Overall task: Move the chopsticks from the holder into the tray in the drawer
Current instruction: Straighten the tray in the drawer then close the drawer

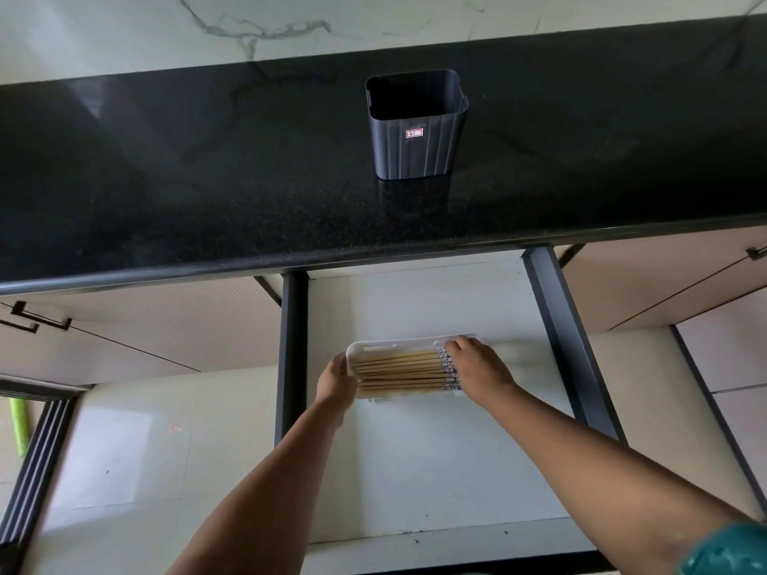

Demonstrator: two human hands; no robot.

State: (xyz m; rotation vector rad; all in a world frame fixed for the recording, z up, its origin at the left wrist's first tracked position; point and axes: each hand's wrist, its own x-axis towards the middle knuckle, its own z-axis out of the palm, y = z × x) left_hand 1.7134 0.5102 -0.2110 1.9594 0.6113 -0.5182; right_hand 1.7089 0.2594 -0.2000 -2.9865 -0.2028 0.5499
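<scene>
A dark grey chopstick holder (pixel 416 126) stands upright on the black counter, and nothing sticks out of its top. Below it the drawer (pixel 423 450) is pulled out. A white tray (pixel 394 346) lies in the drawer, filled with several wooden chopsticks (pixel 398 371) laid side by side, their patterned ends to the right. My left hand (pixel 335 385) grips the tray's left end. My right hand (pixel 477 367) rests flat over the tray's right end, covering the patterned ends of the chopsticks.
The black granite counter (pixel 207 193) overhangs the drawer's back. Dark drawer rails (pixel 568 338) run down both sides. Closed cabinet fronts with black handles (pixel 37 317) flank the drawer. Pale floor tiles lie at lower left.
</scene>
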